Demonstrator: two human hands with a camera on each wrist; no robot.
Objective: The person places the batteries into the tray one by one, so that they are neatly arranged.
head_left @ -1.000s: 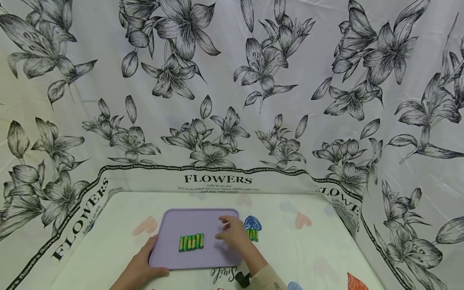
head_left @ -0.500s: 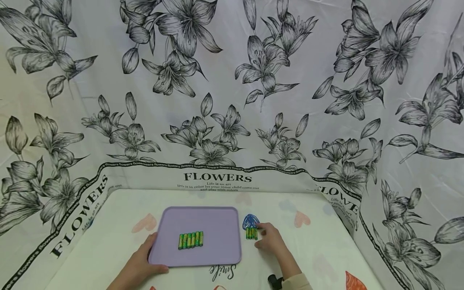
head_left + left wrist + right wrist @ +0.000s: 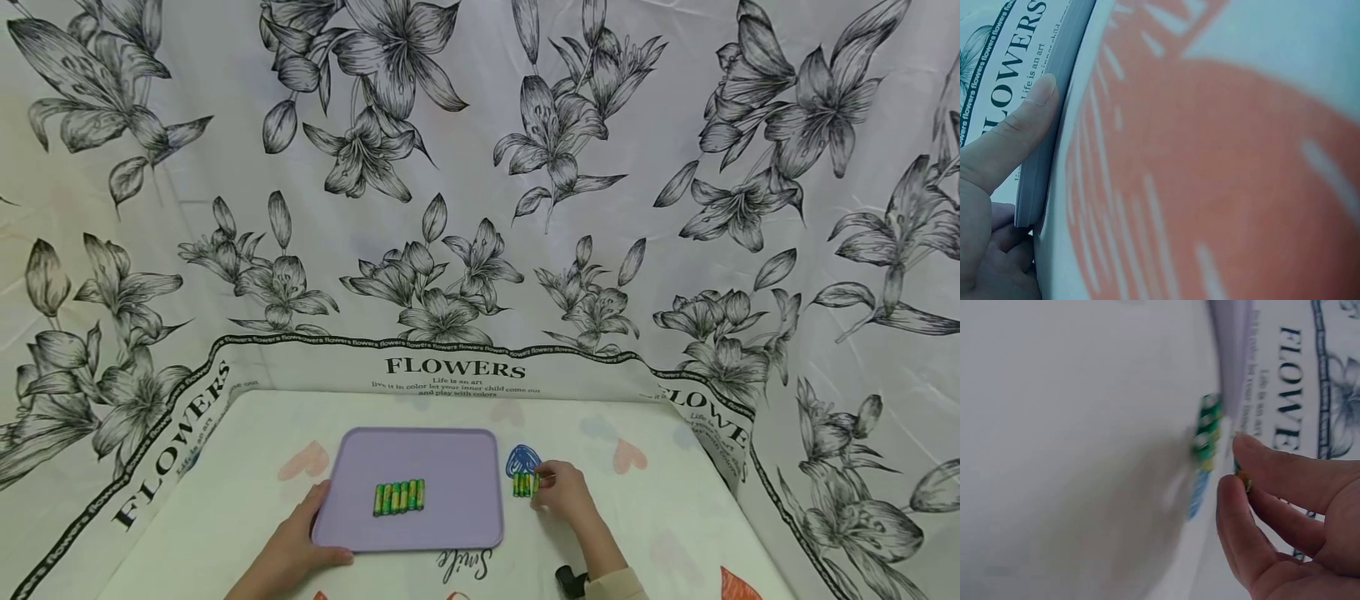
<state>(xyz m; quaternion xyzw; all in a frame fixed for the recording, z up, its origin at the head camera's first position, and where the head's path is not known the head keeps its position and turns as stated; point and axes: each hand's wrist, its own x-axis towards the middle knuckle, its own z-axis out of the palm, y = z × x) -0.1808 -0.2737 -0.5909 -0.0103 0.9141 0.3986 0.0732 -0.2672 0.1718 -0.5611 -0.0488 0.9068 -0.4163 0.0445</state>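
On the purple tray, a row of several green-and-yellow batteries lies side by side, left of the middle. My left hand grips the tray's near left corner. In the left wrist view its thumb lies along the tray's edge, with fingers partly hidden behind. Right of the tray, a smaller group of batteries lies on the cloth. My right hand pinches one battery between thumb and fingertips, just beside that group; the fingers cover most of it.
A white cloth with printed hearts covers the table. A blue printed shape sits just behind the small battery group. Flower-printed curtain encloses the back and sides. A black device is at the right wrist.
My right hand has moved right, from above the tray to the loose batteries, and now pinches one. The left hand stays on the tray's corner.
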